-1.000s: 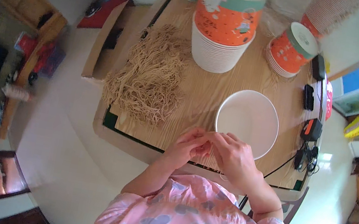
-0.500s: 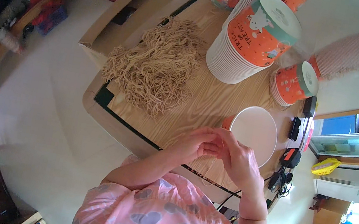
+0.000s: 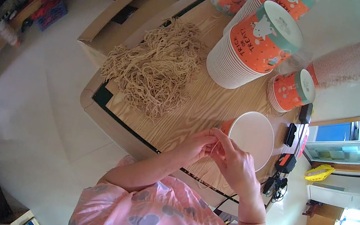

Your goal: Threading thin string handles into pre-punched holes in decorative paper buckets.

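My left hand (image 3: pixel 199 146) and my right hand (image 3: pixel 234 163) meet just in front of an orange paper bucket (image 3: pixel 252 137), whose white inside faces me. Both have fingers bent and pinched together around a thin pale cord (image 3: pixel 215 146). More of this cord hangs below them by the table edge. How the cord runs between the fingertips is partly hidden. To the left on the wooden table (image 3: pixel 171 132) lies a large tangled heap of beige cords (image 3: pixel 156 67).
A tall upside-down stack of orange and white paper buckets (image 3: pixel 254 48) rises behind the single one. A shorter stack (image 3: pixel 291 91) stands to its right, near black power adapters (image 3: pixel 284 163) and cables. Left of the table is an open cardboard box (image 3: pixel 114 19).
My fingers have shifted slightly, and a strand of cord now shows between them. The whole view has tilted a little; the bucket, stacks and heap stay in place.
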`<state>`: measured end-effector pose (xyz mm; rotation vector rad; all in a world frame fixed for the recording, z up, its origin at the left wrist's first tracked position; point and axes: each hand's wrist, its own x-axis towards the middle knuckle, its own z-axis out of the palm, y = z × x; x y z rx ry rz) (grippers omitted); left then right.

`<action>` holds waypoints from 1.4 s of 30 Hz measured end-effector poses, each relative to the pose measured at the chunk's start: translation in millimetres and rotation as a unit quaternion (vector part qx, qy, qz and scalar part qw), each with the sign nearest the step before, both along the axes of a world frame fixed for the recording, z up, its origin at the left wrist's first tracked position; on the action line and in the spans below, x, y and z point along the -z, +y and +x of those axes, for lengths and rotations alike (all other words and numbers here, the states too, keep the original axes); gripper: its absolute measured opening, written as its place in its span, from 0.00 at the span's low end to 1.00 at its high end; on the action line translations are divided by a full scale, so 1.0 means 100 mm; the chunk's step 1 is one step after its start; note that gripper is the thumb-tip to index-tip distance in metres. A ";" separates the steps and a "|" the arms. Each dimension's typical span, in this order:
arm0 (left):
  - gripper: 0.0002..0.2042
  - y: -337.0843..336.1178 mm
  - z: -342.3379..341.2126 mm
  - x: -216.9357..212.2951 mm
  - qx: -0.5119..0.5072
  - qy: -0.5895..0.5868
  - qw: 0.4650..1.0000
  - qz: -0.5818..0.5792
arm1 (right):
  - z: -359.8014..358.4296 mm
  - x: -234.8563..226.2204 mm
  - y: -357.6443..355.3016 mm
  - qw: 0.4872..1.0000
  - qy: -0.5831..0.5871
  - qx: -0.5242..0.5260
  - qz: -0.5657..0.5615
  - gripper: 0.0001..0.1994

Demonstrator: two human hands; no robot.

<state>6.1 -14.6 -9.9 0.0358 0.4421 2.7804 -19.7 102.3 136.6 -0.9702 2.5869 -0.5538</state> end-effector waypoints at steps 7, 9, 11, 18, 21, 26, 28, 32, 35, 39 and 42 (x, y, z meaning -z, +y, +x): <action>0.05 -0.04 0.03 0.02 0.080 -0.066 0.994 -0.043 | 0.01 0.01 0.03 0.999 0.027 0.016 -0.018 0.21; 0.03 -0.03 0.06 -0.01 0.059 -0.099 0.982 -0.147 | 0.00 0.01 0.02 0.999 0.037 0.012 0.000 0.20; 0.03 -0.04 0.07 0.02 0.056 -0.097 0.983 -0.143 | -0.01 0.02 0.02 0.999 0.047 0.008 0.017 0.19; 0.06 -0.04 0.06 -0.09 0.058 -0.094 0.984 -0.143 | -0.04 0.10 0.03 0.997 0.074 0.005 -0.007 0.17; 0.09 -0.06 0.02 -0.05 0.068 -0.093 0.985 -0.127 | -0.04 0.17 0.06 0.996 0.075 0.018 -0.043 0.15; 0.11 -0.03 -0.04 -0.10 0.081 -0.089 0.989 -0.089 | -0.04 0.26 0.16 0.991 0.096 0.005 -0.092 0.10; 0.12 0.00 -0.06 -0.10 0.086 -0.088 0.988 -0.088 | -0.02 0.29 0.20 0.989 0.072 0.022 -0.127 0.09; 0.11 0.01 -0.11 -0.10 0.102 -0.096 0.981 -0.131 | 0.01 0.30 0.19 0.974 0.150 0.027 -0.165 0.08; 0.09 0.01 -0.12 -0.05 0.122 -0.083 0.981 -0.126 | 0.03 0.39 0.24 0.974 0.156 0.037 -0.160 0.08; 0.09 0.03 -0.13 0.02 0.135 -0.104 0.981 -0.093 | 0.05 0.40 0.25 0.973 0.154 0.031 -0.167 0.09; 0.09 0.03 -0.14 -0.01 0.142 -0.107 0.981 -0.071 | 0.06 0.44 0.26 0.969 0.172 0.040 -0.173 0.10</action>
